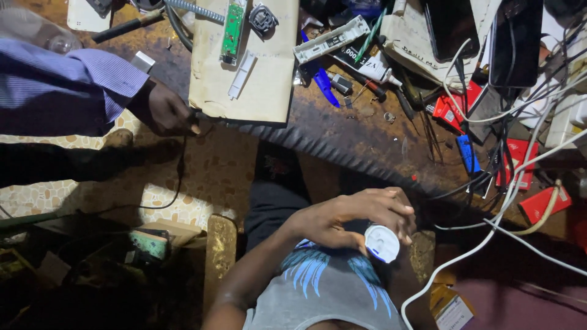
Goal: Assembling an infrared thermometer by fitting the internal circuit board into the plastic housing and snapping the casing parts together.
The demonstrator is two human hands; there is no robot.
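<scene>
While the right hand stays out of view, left hand (354, 219) bent at the wrist over the lap, fingers curled around a round white plastic casing (381, 242), partly hidden, another person's striped sleeve (67, 82) by the cluttered workbench (342, 131).

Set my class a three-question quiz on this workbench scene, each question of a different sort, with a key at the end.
1. True or false: the person's left hand holds a red box.
2. Multiple choice: the green circuit board lies on (a) the tiled floor, (b) the brown cardboard sheet, (c) a black phone.
3. Short answer: what does the other person's hand, the one with the striped sleeve, touch?

Key
1. False: it holds a round white plastic part.
2. b.
3. The lower left edge of the brown cardboard sheet.
</scene>
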